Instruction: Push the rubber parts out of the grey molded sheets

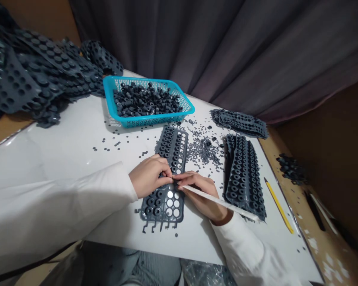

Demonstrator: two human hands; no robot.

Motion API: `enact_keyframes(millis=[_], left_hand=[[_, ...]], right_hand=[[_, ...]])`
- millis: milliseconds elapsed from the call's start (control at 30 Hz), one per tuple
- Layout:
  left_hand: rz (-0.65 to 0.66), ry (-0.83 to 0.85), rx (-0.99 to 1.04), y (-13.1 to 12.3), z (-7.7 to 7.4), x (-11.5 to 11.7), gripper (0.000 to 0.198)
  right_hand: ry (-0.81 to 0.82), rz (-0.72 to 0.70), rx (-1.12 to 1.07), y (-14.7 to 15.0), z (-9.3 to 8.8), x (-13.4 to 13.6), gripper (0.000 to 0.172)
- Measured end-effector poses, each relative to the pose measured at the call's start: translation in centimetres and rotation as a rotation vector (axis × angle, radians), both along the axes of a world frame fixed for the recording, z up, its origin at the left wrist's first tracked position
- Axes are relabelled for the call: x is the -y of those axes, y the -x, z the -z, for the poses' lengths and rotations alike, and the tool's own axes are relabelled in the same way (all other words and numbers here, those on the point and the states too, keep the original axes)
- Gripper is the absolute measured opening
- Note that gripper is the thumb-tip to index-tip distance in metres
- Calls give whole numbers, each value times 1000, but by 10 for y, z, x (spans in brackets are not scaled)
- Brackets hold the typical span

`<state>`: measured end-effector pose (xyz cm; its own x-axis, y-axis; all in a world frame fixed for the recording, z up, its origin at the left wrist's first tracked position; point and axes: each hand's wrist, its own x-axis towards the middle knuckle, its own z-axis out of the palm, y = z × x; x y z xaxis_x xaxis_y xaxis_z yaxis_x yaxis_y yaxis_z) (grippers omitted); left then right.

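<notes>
A dark grey molded rubber sheet (179,139) with rows of round ring-like parts lies lengthwise before me on the white table. White table shows through round holes along its right side. My left hand (151,174) is over the sheet's middle, thumb and forefinger pinched on a small dark rubber piece (175,181), partly hidden by the fingertips. From the right, my right hand (200,192) meets it, fingers closed on a long thin white stick (223,203) whose near tip is at that piece. Both hands' fingertips nearly touch.
A blue basket (119,119) full of small dark rubber parts stands behind the sheet. Tiny discs (204,151) are scattered beside it. Stacked sheets (244,174) and a yellow pencil-like stick (279,204) lie right. Sheets (47,75) are heaped at left, before a grey curtain (203,43).
</notes>
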<state>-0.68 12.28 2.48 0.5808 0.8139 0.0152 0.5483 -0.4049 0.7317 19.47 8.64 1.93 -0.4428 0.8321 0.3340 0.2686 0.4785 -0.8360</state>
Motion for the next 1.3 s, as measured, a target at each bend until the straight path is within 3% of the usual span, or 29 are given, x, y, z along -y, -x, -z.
enact_keyframes(millis=[833,1133,1300], left_hand=[[-3,-20,-16,-1,1,0,8],[-3,-25,-6,0,0,0,7],[10,-32,-8,1,2,2,6]], right_hand=[[-155,-47,93,-3,8,0,11],[-123,2,111,1,3,1,12],[55,147,-59,2,3,2,4]])
